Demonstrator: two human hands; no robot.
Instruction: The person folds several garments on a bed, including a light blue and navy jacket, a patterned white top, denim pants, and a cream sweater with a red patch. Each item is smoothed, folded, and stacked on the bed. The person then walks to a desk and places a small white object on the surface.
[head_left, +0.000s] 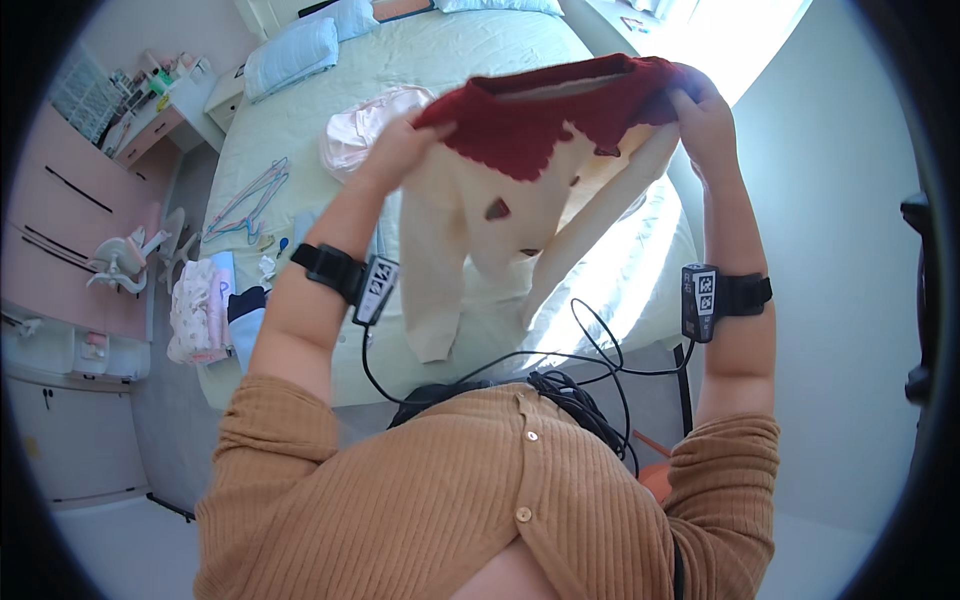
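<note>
A cream knit sweater (499, 176) with a dark red scalloped yoke and small dark red patches hangs in the air over the bed. My left hand (401, 150) grips its left shoulder, slightly blurred. On the other side, my right hand (701, 124) pinches the right shoulder, so the neckline is stretched between both hands at the top. The sleeves and lower body dangle, with the right side partly folded. Below and behind it spreads the pale green bed sheet (442, 56), brightly sunlit to the right.
A pale pink bag (356, 135) lies beyond my left hand. Several hangers (251, 202) and folded clothes (199, 307) rest on the bed's left side. Black cables (577, 401) run from my forearm devices to my waist. A wall (825, 247) stands to the right.
</note>
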